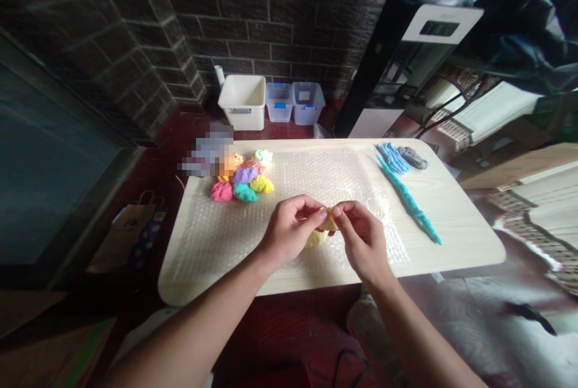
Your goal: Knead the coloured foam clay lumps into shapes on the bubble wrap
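My left hand (292, 226) and my right hand (363, 234) meet above the near middle of the table. Between their thumbs and fingers they pinch a small piece of pale yellow modelling clay (331, 221). Just below it shows a larger pale yellow lump (316, 239), partly hidden by my fingers; whether the two are joined I cannot tell. Bubble wrap (311, 171) lies under the hands. Left of them sits a cluster of soft lumps, including a red lump (221, 191), a green lump (245, 193), a purple lump (244, 175) and a yellow lump (262, 184).
On the wooden table's (469, 231) right side lie a long turquoise roll (409, 198), a blue ridged piece (394, 158) and a grey piece (413, 158). Beyond the far edge stand a white bin (244, 105), two clear tubs (309, 105) and a water dispenser (379, 68).
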### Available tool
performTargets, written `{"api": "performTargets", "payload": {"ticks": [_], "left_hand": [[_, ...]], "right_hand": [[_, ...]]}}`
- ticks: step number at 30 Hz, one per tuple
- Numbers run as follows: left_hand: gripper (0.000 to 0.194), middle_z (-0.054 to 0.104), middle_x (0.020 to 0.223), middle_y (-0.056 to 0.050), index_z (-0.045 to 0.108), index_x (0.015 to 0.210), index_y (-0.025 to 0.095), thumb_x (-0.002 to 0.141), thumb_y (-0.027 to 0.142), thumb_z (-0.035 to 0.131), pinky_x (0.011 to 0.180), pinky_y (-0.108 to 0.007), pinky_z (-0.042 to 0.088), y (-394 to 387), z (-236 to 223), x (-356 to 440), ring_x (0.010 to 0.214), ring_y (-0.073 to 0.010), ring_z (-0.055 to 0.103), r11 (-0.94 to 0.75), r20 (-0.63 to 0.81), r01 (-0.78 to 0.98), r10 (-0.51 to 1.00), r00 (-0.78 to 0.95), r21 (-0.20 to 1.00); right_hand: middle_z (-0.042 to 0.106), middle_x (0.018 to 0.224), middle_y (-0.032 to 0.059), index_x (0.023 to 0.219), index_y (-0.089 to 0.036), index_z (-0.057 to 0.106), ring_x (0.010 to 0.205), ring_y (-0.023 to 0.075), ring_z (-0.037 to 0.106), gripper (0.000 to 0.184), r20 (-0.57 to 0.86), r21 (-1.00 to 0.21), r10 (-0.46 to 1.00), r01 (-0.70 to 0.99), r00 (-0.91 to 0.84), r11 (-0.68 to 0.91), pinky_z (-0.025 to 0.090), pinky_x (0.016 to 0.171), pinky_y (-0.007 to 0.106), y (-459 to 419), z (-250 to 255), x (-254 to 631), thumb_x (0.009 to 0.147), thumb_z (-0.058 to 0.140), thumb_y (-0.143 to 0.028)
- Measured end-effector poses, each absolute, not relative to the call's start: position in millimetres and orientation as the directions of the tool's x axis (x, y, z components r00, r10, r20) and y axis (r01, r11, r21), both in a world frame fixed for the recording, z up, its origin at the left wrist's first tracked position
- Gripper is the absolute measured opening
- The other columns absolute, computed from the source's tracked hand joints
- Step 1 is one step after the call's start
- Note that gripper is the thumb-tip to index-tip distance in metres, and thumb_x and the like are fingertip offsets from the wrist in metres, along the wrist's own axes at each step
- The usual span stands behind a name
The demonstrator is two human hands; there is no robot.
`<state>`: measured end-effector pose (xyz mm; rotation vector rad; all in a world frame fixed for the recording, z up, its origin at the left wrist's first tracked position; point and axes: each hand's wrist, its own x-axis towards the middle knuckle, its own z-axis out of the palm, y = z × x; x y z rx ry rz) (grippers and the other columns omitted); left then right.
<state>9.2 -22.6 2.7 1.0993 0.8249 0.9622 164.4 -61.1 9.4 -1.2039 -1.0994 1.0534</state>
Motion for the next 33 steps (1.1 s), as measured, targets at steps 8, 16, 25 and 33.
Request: {"api": "performTargets", "payload": {"ticks": [8, 16, 25, 33], "left_hand": [[0.030, 0.075, 0.083, -0.006, 0.074, 0.090, 0.014, 0.086, 0.043, 0.082, 0.072, -0.029, 0.058, -23.8, 5.9, 8.5, 0.076, -0.0177, 0.071, 0.168, -0.076, -0.216, 0.923, 0.377, 0.962], [0.025, 0.077, 0.090, -0.008, 0.077, 0.088, 0.014, 0.088, 0.039, 0.080, 0.076, -0.028, 0.057, -19.9, -3.0, 7.2, 0.083, -0.0181, 0.071, 0.060, -0.016, -0.130, 0.948, 0.318, 0.990], [0.044, 0.072, 0.092, -0.006, 0.068, 0.099, 0.014, 0.078, 0.046, 0.091, 0.073, -0.032, 0.064, -22.7, -1.7, 13.4, 0.081, -0.0178, 0.073, 0.281, -0.154, -0.286, 0.905, 0.396, 0.916], [0.023, 0.078, 0.087, -0.009, 0.078, 0.091, 0.012, 0.085, 0.035, 0.082, 0.072, -0.028, 0.058, -20.2, -5.7, 7.9, 0.077, -0.0179, 0.073, 0.118, -0.072, -0.107, 0.931, 0.358, 0.987]], "right_hand": [[0.072, 0.067, 0.0037, 0.082, -0.018, 0.079, 0.056, 0.0142, 0.064, 0.029, 0.086, -0.996, 0.983, 0.050, 0.159, 0.079, 0.056, 0.052, 0.025, -60.5, 10.3, 169.0, 0.087, 0.086, -0.046], [0.079, 0.080, 0.0065, 0.094, -0.021, 0.084, 0.068, 0.0184, 0.071, 0.024, 0.064, -0.998, 0.987, 0.008, 0.145, 0.063, 0.058, 0.058, 0.028, -61.1, 8.4, 166.8, 0.085, 0.088, -0.043], [0.072, 0.073, 0.0040, 0.082, -0.019, 0.076, 0.064, 0.0149, 0.062, 0.031, 0.047, -0.999, 0.976, -0.012, 0.212, 0.051, 0.053, 0.059, 0.027, -57.5, 8.2, 171.0, 0.086, 0.086, -0.049], [0.076, 0.079, 0.0066, 0.087, -0.019, 0.078, 0.071, 0.0202, 0.070, 0.036, 0.035, -0.999, 0.990, 0.017, 0.133, 0.033, 0.057, 0.065, 0.032, -58.4, 8.1, 171.3, 0.081, 0.089, -0.052]]}}
